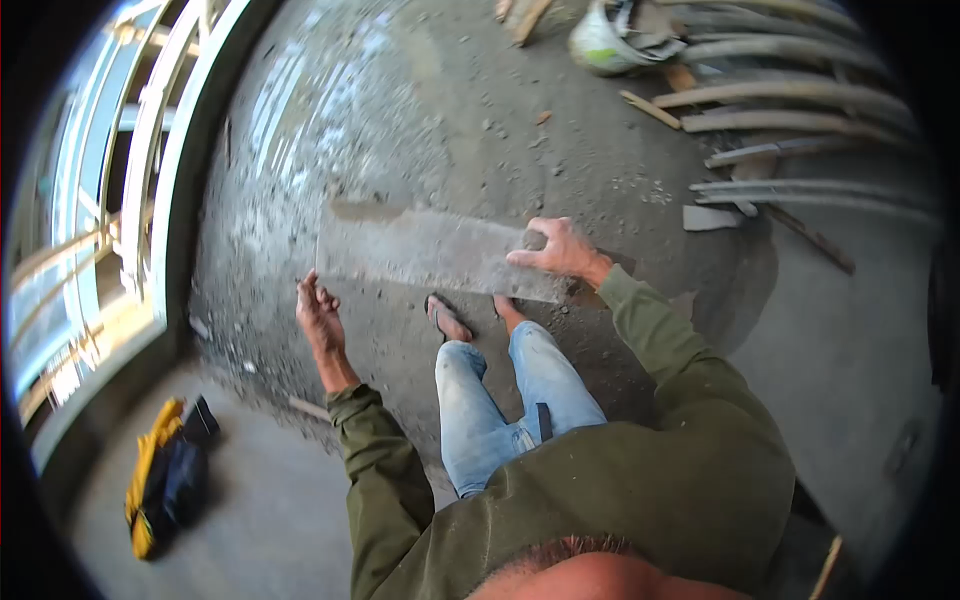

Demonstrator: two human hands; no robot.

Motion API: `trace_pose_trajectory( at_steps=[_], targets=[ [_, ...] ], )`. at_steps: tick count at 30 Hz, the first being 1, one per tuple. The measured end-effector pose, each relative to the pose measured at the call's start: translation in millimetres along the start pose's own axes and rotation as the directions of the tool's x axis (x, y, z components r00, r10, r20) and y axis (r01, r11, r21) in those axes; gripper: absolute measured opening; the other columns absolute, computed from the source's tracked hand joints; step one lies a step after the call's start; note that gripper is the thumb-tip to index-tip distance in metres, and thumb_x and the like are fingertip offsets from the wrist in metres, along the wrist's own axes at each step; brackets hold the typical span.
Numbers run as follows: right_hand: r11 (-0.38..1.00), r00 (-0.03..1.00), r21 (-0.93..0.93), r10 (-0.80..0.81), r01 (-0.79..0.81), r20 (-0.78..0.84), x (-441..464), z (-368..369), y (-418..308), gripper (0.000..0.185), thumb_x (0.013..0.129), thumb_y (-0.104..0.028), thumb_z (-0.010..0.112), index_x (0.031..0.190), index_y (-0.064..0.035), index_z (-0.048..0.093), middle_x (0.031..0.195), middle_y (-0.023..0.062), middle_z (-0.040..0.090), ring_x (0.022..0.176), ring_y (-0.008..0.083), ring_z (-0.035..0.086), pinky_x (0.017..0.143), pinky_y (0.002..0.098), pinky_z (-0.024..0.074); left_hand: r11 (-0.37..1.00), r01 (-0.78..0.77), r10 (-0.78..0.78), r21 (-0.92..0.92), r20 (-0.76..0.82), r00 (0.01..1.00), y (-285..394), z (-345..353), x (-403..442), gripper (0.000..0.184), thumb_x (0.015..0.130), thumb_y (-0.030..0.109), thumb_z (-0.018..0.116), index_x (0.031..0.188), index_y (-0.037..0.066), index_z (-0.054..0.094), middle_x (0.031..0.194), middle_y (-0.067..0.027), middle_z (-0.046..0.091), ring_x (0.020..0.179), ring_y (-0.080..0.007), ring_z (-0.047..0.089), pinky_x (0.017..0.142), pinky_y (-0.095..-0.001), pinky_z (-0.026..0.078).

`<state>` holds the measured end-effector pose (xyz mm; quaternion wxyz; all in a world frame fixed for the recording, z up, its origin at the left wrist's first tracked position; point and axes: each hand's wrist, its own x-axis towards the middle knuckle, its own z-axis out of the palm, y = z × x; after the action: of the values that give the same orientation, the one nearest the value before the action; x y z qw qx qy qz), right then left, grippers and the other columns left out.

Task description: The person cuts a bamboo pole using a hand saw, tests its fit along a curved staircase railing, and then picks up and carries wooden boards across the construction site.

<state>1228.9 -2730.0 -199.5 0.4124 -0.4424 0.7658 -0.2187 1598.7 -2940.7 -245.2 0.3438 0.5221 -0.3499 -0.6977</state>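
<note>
A long, flat, pale grey board (425, 245), smeared with wet mortar, lies crosswise in front of my feet. My right hand (568, 250) is over its right end, thumb and fingers closed around a grey-brown lump (535, 240). Whether that lump is loose or a part of the board I cannot tell. At the board's left end is my left hand (318, 315), palm turned inward, some fingers bent and one stretched up beside the corner. It appears to hold nothing. Rough, wet mortar (400, 120) covers the floor around the board.
Several long wooden poles (790, 95) lie at the upper right, near a white bucket (598, 45) and a flat pale blade (712, 217). A yellow and black bag (160, 480) rests on smooth concrete at lower left. A low wall edge (170, 250) runs along the left.
</note>
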Motion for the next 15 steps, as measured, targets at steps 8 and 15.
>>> trace_pose_trajectory(
  at_steps=[8,15],
  targets=[
    [0.977,0.966,-0.003,0.209,-0.211,-0.151,-154,-19,-30,0.076,0.063,-0.069,0.073,0.085,0.0039,0.063,0.078,0.0251,0.063,0.079,0.0397,0.064,0.07,0.0473,0.048,0.962,0.032,-0.175,0.271,0.523,0.834,97,66,-36,0.026,0.085,0.028,0.07,0.093,0.004,0.061,0.082,0.0026,0.058,0.075,-0.0075,0.053,0.069,-0.0266,0.044],
    [0.931,0.831,0.083,0.355,-0.355,-0.428,-284,45,-52,0.09,0.061,-0.076,0.068,0.099,0.0055,0.066,0.086,0.0263,0.065,0.089,0.0389,0.064,0.083,0.0469,0.0498,0.754,-0.329,-0.359,0.569,0.776,0.519,144,146,-133,0.025,0.084,0.021,0.072,0.097,0.0,0.069,0.084,-0.0017,0.068,0.072,-0.0094,0.06,0.067,-0.0262,0.05]
  ],
)
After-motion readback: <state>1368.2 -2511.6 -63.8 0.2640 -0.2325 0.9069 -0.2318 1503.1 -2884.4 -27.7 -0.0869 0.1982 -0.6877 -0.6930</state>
